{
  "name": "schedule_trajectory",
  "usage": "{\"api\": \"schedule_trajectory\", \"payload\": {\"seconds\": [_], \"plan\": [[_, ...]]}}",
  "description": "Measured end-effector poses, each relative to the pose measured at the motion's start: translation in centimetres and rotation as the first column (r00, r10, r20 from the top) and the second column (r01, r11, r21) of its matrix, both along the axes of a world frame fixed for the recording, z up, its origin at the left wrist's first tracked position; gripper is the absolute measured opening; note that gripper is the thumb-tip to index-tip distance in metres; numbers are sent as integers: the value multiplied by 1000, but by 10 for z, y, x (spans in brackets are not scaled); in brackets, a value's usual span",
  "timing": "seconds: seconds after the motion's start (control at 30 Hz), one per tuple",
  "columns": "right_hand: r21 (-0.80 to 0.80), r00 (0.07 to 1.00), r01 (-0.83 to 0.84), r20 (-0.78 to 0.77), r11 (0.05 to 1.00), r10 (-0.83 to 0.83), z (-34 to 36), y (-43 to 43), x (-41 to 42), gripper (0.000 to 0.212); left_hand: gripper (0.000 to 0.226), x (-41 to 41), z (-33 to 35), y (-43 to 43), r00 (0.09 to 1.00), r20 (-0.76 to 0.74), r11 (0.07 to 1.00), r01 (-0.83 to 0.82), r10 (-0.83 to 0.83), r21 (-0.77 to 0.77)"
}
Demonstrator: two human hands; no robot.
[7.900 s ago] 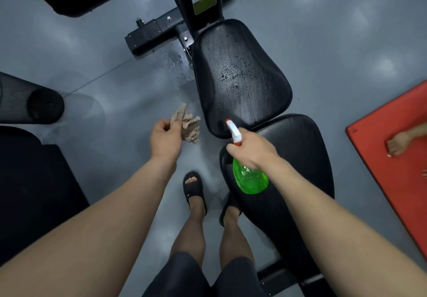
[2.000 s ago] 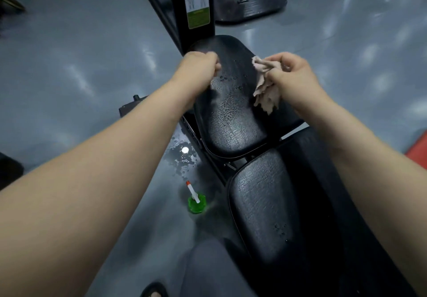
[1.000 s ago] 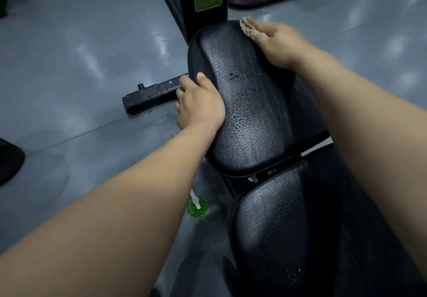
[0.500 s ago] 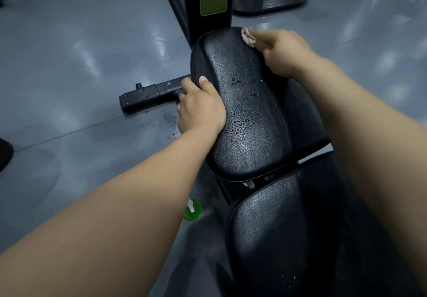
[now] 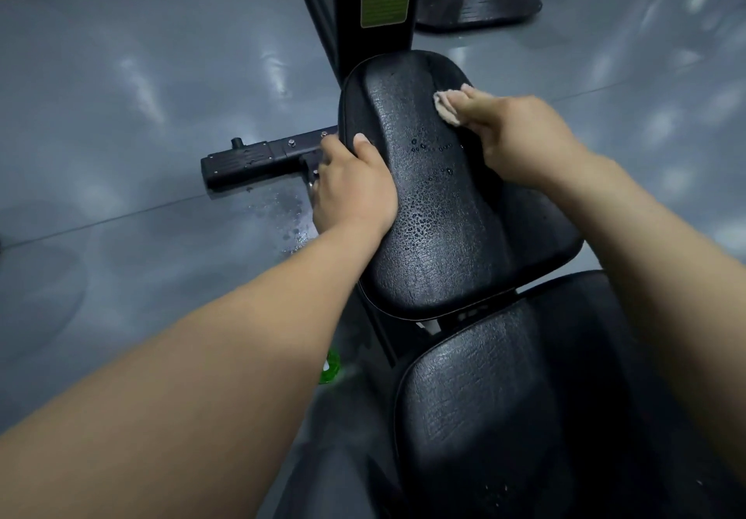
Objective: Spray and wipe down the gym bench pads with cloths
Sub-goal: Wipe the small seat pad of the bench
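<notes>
The far black bench pad [image 5: 440, 235] carries spray droplets across its middle. My right hand [image 5: 516, 134] presses a beige cloth [image 5: 446, 104] onto the pad near its far end; only the cloth's tip shows past my fingers. My left hand [image 5: 351, 187] grips the pad's left edge, thumb on top and fingers wrapped under. The near black pad [image 5: 504, 405] lies below, with a few droplets near its front. The green spray bottle [image 5: 330, 369] stands on the floor left of the bench, mostly hidden behind my left forearm.
A black upright post with a green label [image 5: 383, 5] rises behind the far pad. A black frame foot [image 5: 258, 161] juts left on the grey floor, with wet spots [image 5: 282, 215] beside it. Another machine's black base [image 5: 472, 1] sits at the top right.
My right hand has slid the cloth from the pad's far tip down toward its middle. My left hand keeps its grip on the pad's left edge.
</notes>
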State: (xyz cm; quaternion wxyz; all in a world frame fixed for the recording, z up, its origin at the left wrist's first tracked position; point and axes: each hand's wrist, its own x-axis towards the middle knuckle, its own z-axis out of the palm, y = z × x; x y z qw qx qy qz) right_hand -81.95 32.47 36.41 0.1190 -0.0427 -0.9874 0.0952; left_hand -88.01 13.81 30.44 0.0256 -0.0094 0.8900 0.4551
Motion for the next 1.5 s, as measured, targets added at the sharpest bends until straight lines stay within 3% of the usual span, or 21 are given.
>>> {"api": "schedule_trajectory", "payload": {"seconds": [0.23,0.43,0.53,0.6,0.83,0.97,1.13,1.23,1.33,1.5], "plan": [[44,997,64,48,997,-66,11,9,-99,51,50,3,3,-1,1000,-13,1000,0,0,-22],[190,995,-80,-36,979,88,-12,-5,-39,47,47,4,2,-1,1000,-5,1000,4,-4,-20],[159,985,-111,-112,981,130,-11,-8,-4,47,45,5,4,-1,1000,-5,1000,8,-8,-20],[159,984,-92,-134,983,114,-4,-5,-15,51,45,5,5,-2,1000,0,1000,2,-2,-23],[110,991,42,-130,993,-27,0,9,-116,29,44,7,5,-1,1000,1,1000,-9,9,-26],[69,985,-111,-121,991,119,-2,-13,-79,44,43,7,5,-1,1000,3,1000,-9,9,-19],[126,931,-339,-102,932,352,-12,-13,-35,50,43,8,6,-2,1000,7,1000,-3,3,-3],[149,958,-202,-176,968,228,-8,-3,-68,45,43,8,6,-1,1000,15,1000,-5,5,14],[62,982,-58,-177,996,68,-3,-2,-111,39,44,9,6,-3,1000,21,1000,-6,6,28],[17,977,-145,-155,989,146,-4,-15,-90,41,41,11,8,-4,999,36,998,-12,11,54]]}}
